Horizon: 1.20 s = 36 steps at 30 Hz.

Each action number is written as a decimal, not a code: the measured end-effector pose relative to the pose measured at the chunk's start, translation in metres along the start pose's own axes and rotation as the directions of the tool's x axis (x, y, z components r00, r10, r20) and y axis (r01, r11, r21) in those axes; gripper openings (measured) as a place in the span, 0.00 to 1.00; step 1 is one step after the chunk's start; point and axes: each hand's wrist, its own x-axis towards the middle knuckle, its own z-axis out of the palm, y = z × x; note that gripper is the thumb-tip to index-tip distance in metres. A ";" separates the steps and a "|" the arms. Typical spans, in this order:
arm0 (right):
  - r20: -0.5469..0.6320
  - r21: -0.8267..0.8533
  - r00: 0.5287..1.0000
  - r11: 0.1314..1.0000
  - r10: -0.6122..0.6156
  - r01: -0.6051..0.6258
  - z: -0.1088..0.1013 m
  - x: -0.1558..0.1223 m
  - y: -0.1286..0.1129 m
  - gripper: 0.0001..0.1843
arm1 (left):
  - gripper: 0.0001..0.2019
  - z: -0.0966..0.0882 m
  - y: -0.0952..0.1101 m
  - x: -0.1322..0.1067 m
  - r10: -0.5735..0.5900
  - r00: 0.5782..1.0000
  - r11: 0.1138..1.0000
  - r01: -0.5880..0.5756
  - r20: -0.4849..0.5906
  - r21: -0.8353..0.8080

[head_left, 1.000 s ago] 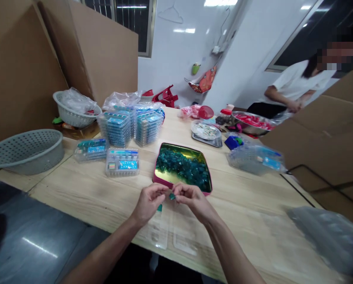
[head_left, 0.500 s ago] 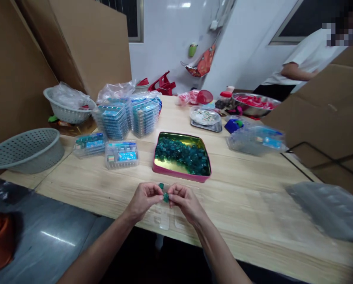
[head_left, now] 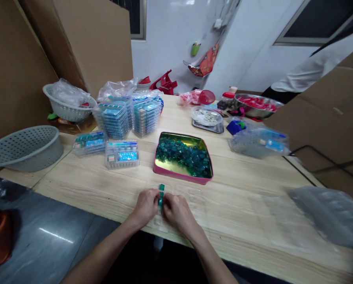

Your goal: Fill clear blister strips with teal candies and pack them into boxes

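My left hand [head_left: 145,207] and my right hand [head_left: 176,212] rest side by side on the wooden table [head_left: 253,197], near its front edge. Their fingertips pinch a small teal piece [head_left: 160,202] and press it down onto a clear plastic tray [head_left: 194,195] lying flat under them. Another teal piece [head_left: 161,187] sits in the tray just beyond my fingers. Behind the hands stands a pink tin [head_left: 176,175], gold inside, holding several teal pieces [head_left: 185,155].
Stacks of filled clear packs [head_left: 128,116] and two single packs [head_left: 122,154] lie at the left. Two perforated baskets [head_left: 24,146] sit further left. Bagged trays [head_left: 330,215] lie at the right, cardboard sheets all around. Another person's sleeve [head_left: 309,71] shows at the back right.
Both hands moved down from in front of the tin to the table's front edge, lowering the teal piece onto the clear tray. The camera tilted; the other person shifted right.
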 end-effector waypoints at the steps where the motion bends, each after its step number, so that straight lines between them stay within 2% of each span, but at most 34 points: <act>1: 0.002 -0.007 1.000 1.000 -0.018 0.018 -0.002 0.000 0.000 0.11 | 0.12 0.000 0.000 -0.001 0.027 1.000 1.000 -0.027 0.005 0.015; 4: -0.029 0.069 0.994 0.992 -0.102 0.103 -0.006 0.000 0.001 0.12 | 0.13 -0.001 -0.002 -0.002 0.063 0.998 0.998 -0.063 0.011 0.004; 7: -0.043 0.155 0.982 0.970 -0.183 0.187 -0.003 0.001 0.003 0.11 | 0.13 -0.002 -0.006 -0.002 0.013 1.000 0.998 -0.012 0.009 -0.064; 10: -0.060 0.170 0.980 0.965 -0.192 0.199 0.006 0.002 0.005 0.12 | 0.13 -0.004 -0.009 -0.001 -0.043 0.998 0.987 0.051 0.052 -0.154; 14: -0.052 0.130 0.980 0.972 -0.191 0.196 0.019 0.000 0.008 0.16 | 0.11 -0.008 -0.010 -0.001 0.011 0.993 0.980 0.013 0.119 -0.196; 16: -0.031 0.117 0.977 0.970 -0.212 0.214 0.016 0.001 0.009 0.17 | 0.08 -0.008 -0.009 -0.002 0.022 0.993 0.980 0.003 0.120 -0.199; 18: 0.023 0.146 0.969 0.960 -0.245 0.240 0.002 0.007 0.012 0.14 | 0.05 -0.007 -0.008 -0.003 0.005 0.993 0.978 0.019 0.116 -0.210; 20: 0.089 0.229 0.962 0.945 -0.258 0.232 -0.020 0.020 0.017 0.09 | 0.04 -0.004 -0.008 -0.005 -0.012 0.994 0.977 0.034 0.107 -0.210; 22: 0.084 0.286 0.969 0.937 -0.232 0.200 -0.045 0.041 0.022 0.05 | 0.04 0.001 -0.008 -0.007 -0.014 0.995 0.981 0.032 0.094 -0.190; 25: -0.094 0.147 0.988 0.980 -0.120 0.133 -0.066 0.087 0.028 0.08 | 0.04 0.008 -0.008 -0.010 -0.006 0.999 0.988 0.013 0.045 -0.152; 28: -0.195 -0.064 0.981 0.998 0.013 -0.026 -0.063 0.134 0.031 0.08 | 0.04 0.013 -0.006 -0.011 -0.036 0.999 0.990 0.032 -0.025 -0.135; 31: -0.236 -0.092 0.968 0.989 0.090 -0.115 -0.050 0.165 0.033 0.07 | 0.03 0.015 -0.003 -0.011 -0.076 0.995 0.987 0.066 -0.062 -0.148; 33: -0.252 -0.049 0.962 0.991 0.109 -0.125 -0.048 0.172 0.035 0.08 | 0.02 0.012 -0.001 -0.011 -0.101 0.992 0.978 0.085 -0.074 -0.192; 36: -0.234 0.041 0.966 0.994 0.108 -0.102 -0.054 0.161 0.038 0.06 | 0.04 0.002 0.000 -0.008 -0.136 0.982 0.948 0.091 -0.129 -0.306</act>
